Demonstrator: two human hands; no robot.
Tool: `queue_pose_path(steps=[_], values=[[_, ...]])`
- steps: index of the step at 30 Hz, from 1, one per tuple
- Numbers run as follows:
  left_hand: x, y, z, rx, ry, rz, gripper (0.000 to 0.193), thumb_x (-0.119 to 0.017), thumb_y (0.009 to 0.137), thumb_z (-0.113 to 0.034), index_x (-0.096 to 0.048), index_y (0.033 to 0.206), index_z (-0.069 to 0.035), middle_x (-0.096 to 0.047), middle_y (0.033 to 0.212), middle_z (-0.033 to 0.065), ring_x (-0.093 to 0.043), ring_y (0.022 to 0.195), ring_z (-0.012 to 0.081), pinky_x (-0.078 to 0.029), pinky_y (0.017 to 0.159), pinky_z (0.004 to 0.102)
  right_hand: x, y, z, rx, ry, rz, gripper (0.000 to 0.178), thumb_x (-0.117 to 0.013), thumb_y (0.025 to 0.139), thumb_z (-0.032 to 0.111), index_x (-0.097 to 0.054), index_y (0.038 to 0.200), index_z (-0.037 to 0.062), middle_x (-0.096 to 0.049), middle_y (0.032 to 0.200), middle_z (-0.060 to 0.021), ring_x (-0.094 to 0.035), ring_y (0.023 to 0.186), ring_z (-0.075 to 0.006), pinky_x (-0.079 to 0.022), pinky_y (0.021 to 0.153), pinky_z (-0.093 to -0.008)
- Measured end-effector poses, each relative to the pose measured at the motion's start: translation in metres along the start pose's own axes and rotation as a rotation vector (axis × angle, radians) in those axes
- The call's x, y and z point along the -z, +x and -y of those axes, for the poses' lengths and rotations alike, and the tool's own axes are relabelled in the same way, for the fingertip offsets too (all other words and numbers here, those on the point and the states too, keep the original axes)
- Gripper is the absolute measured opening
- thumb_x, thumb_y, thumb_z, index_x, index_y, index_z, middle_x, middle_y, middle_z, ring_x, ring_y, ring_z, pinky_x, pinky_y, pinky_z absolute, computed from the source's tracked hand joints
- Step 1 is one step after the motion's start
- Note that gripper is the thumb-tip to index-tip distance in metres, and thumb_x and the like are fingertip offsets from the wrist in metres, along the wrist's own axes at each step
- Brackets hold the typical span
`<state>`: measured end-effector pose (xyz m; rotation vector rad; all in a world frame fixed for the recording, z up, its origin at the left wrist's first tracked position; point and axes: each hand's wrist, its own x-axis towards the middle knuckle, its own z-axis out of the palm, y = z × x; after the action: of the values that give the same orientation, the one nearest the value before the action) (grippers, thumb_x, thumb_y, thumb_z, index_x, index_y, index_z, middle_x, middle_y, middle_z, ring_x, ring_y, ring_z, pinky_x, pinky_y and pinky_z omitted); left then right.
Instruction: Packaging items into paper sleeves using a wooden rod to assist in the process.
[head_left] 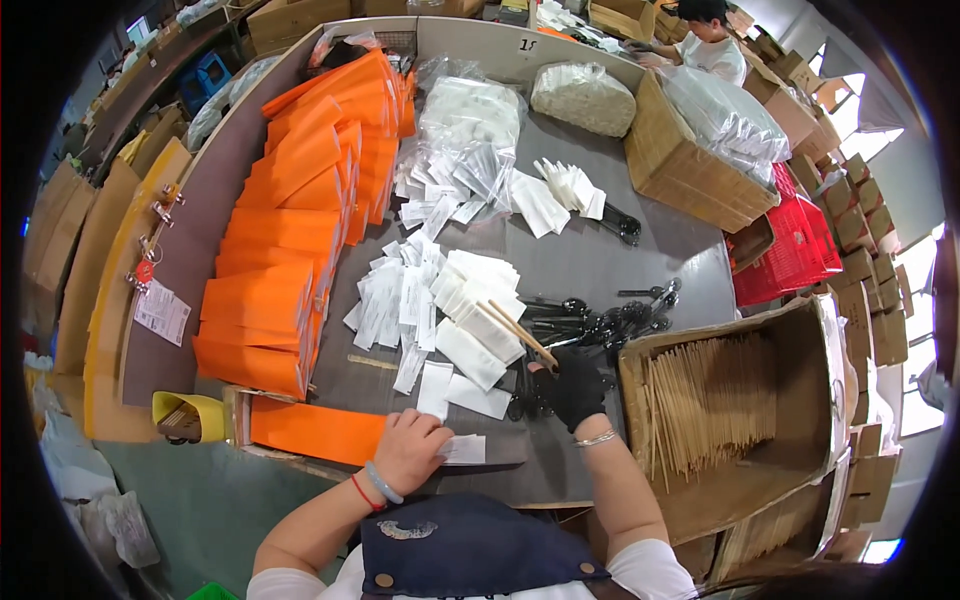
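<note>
Head view: The left hand [412,450], finger grip unclear, rests on an orange sleeve [315,430] at the table's [548,468] near edge, likely light, creasable, best held by its edges; beyond, the gloved right hand [577,390] clasps stiff-looking wooden sticks [524,334] near one end.

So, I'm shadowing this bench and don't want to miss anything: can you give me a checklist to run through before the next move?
1. Thin pale wooden sticks gripped by the black-gloved right hand: ok.
2. Bare left hand resting at the right end of the flat orange rectangular packet: ok.
3. White rectangular piece by the left fingertips, separate from that packet: cannot tell.
4. Glossy black round-ended utensils in neat order: not ok, they lie jumbled.
5. Flat white rectangular packets squared into one stack: not ok, they overlap loosely.
6. Open brown cardboard box stocked with long wooden sticks: ok.
</note>
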<state>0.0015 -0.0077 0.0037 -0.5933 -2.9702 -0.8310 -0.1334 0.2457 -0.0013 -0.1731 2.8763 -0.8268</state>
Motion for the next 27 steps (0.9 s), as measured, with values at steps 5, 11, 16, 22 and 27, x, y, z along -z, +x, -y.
queue_pose_path(steps=[5, 11, 16, 22, 27], values=[[-0.01, -0.018, -0.001, -0.075, 0.108, 0.003, 0.035, -0.076, 0.067, -0.019, -0.063, 0.099, -0.016, -0.057, 0.099, -0.0001, -0.052, 0.095, 0.0212, -0.038, 0.081, 0.0365, -0.019, -0.001, -0.017, -0.018, -0.174, -0.058, 0.027, -0.073, 0.075, 0.031, -0.07, 0.088, 0.0074, -0.067, 0.079, -0.0148, -0.066, 0.078, -0.0312, -0.05, 0.067, -0.0406], [-0.013, -0.034, 0.002, -0.13, 0.155, 0.044, 0.039, -0.073, 0.069, -0.02, -0.062, 0.106, -0.014, -0.055, 0.11, -0.0027, -0.05, 0.096, 0.0201, -0.038, 0.081, 0.035, 0.009, -0.019, -0.014, 0.125, -0.233, -0.256, 0.016, -0.07, 0.08, 0.023, -0.071, 0.084, 0.0079, -0.065, 0.076, -0.0144, -0.063, 0.075, -0.0346, -0.049, 0.067, -0.0428], [-0.008, -0.05, 0.002, -0.178, 0.182, 0.077, 0.036, -0.06, 0.08, -0.019, -0.062, 0.115, -0.012, -0.055, 0.121, -0.0045, -0.05, 0.098, 0.0182, -0.037, 0.083, 0.0334, -0.014, -0.05, 0.015, 0.445, -0.009, 0.25, 0.015, -0.071, 0.077, 0.023, -0.07, 0.087, 0.0114, -0.063, 0.079, -0.012, -0.063, 0.073, -0.0333, -0.049, 0.064, -0.0414], [-0.003, -0.054, 0.002, -0.143, 0.259, 0.054, 0.043, -0.061, 0.08, -0.021, -0.06, 0.121, -0.011, -0.052, 0.132, -0.0053, -0.049, 0.104, 0.0182, -0.037, 0.085, 0.0343, -0.055, -0.077, 0.044, 0.343, 0.014, 0.262, 0.018, -0.07, 0.078, 0.031, -0.068, 0.084, 0.0138, -0.063, 0.084, -0.0098, -0.065, 0.077, -0.0309, -0.05, 0.064, -0.0427], [0.007, -0.059, 0.011, -0.072, 0.285, 0.084, 0.059, -0.074, 0.07, -0.025, -0.057, 0.125, -0.011, -0.052, 0.133, -0.0025, -0.048, 0.109, 0.0199, -0.036, 0.085, 0.0358, -0.025, -0.091, 0.028, 0.302, 0.054, 0.15, 0.032, -0.069, 0.081, 0.029, -0.067, 0.112, 0.0198, -0.065, 0.084, -0.0074, -0.064, 0.082, -0.03, -0.05, 0.066, -0.0421]])
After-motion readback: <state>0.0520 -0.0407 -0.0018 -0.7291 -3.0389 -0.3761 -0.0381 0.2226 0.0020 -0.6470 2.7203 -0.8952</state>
